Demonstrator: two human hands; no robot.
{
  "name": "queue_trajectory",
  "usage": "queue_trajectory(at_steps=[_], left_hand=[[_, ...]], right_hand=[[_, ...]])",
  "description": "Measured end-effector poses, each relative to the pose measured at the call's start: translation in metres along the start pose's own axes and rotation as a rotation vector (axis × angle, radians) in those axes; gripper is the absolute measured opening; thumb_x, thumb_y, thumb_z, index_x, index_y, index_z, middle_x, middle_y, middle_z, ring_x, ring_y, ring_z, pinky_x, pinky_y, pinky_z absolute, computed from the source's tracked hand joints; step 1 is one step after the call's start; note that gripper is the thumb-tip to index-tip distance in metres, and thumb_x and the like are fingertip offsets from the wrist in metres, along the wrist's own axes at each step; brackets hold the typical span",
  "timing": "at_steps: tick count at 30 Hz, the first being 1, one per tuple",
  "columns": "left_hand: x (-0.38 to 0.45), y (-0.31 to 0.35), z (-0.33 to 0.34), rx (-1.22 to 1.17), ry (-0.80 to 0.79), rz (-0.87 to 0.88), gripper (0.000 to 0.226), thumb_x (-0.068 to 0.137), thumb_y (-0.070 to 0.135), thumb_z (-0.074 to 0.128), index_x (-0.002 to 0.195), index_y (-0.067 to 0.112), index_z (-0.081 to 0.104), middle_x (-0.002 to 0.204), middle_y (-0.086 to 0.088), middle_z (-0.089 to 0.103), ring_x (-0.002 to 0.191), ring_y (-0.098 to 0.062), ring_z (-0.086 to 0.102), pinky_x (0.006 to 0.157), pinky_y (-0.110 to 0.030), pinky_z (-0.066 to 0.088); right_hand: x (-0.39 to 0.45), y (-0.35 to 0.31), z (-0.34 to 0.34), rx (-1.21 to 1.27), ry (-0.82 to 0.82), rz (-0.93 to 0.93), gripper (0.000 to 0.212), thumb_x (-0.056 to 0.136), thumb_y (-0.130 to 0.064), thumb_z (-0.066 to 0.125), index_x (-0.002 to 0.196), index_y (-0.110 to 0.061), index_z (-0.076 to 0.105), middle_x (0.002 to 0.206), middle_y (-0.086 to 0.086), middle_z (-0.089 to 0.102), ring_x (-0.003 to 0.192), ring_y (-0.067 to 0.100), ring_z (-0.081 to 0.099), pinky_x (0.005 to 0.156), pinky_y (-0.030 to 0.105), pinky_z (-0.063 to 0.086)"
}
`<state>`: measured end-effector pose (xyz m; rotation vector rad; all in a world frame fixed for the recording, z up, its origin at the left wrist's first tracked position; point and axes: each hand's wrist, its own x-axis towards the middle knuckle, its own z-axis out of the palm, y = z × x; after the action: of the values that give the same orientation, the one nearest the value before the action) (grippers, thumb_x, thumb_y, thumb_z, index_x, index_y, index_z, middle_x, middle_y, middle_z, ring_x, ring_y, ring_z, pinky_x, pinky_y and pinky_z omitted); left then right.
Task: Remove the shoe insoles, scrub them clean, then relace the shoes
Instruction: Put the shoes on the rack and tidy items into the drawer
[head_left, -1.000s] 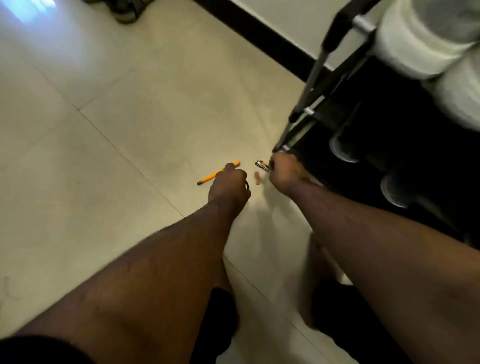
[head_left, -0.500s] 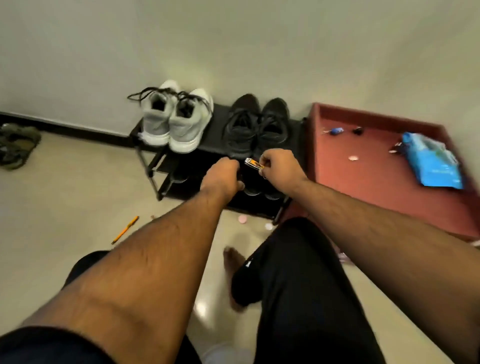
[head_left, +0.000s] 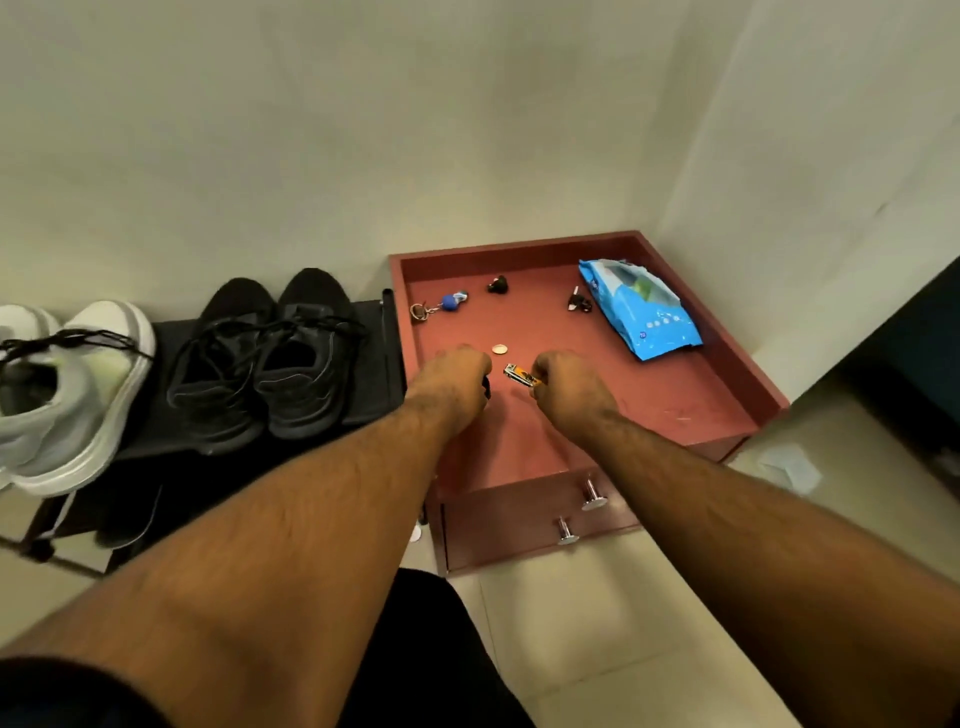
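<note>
Holding a small metal nail clipper (head_left: 521, 375) over the red cabinet top (head_left: 691, 384), the right hand (head_left: 569, 387) pinches it by its orange end with curled fingers. The left hand (head_left: 457, 379) hangs just beside it with the fingers curled under; something dark shows at its inner edge, but whether it grips anything cannot be told from this view.

The task's own things are away to the left. The black shoes (head_left: 265, 358) stand on the top shelf of the shoe rack (head_left: 376, 358), laces loose over the tongues, and the white shoes (head_left: 67, 395) stand next to them at the frame edge, with a dark lace lying across. No hand touches them.

So the insole step seems not yet begun (the clipper belongs to no part of the task). It looks like the person is about to put the clipper down on the worktop, near the coin (head_left: 499, 348), the blue packet (head_left: 641, 309) and the keyring (head_left: 439, 306).

The next move probably calls for freeing both hands, then turning left to the rack and taking one shoe, so the lace can be loosened and the insole pulled out.
</note>
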<state>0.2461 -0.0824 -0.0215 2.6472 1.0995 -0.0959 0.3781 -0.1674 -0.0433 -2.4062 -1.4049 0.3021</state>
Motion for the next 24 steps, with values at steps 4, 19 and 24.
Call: queue_trajectory(at_steps=[4, 19, 24], left_hand=[[0.033, 0.005, 0.016, 0.078, -0.014, -0.02, 0.007, 0.09, 0.015, 0.063, 0.093, 0.019, 0.058, 0.112, -0.008, 0.06, 0.109, -0.029, 0.058, 0.11, -0.044, 0.033], [-0.036, -0.02, -0.007, 0.039, 0.215, -0.108, 0.034, 0.094, 0.024, 0.063, 0.123, 0.009, 0.056, 0.123, -0.013, 0.059, 0.116, -0.03, 0.054, 0.094, -0.037, 0.044], [-0.124, -0.077, -0.028, 0.082, 0.248, -0.225, 0.028, 0.097, 0.016, 0.054, 0.123, 0.009, 0.058, 0.126, -0.013, 0.054, 0.118, -0.031, 0.051, 0.092, -0.039, 0.045]], right_hand=[[0.022, 0.009, 0.022, -0.006, 0.016, 0.074, 0.013, 0.086, -0.004, 0.054, 0.092, -0.01, 0.064, 0.097, 0.014, 0.063, 0.088, 0.032, 0.06, 0.067, 0.03, 0.041], [-0.015, -0.063, -0.002, -0.17, 0.047, -0.238, 0.016, 0.09, -0.013, 0.054, 0.099, -0.01, 0.068, 0.102, 0.011, 0.061, 0.101, 0.03, 0.054, 0.08, 0.037, 0.046], [-0.051, -0.157, 0.004, -0.172, 0.012, -0.405, 0.011, 0.09, -0.015, 0.057, 0.093, -0.009, 0.066, 0.1, 0.014, 0.062, 0.101, 0.034, 0.057, 0.081, 0.038, 0.048]])
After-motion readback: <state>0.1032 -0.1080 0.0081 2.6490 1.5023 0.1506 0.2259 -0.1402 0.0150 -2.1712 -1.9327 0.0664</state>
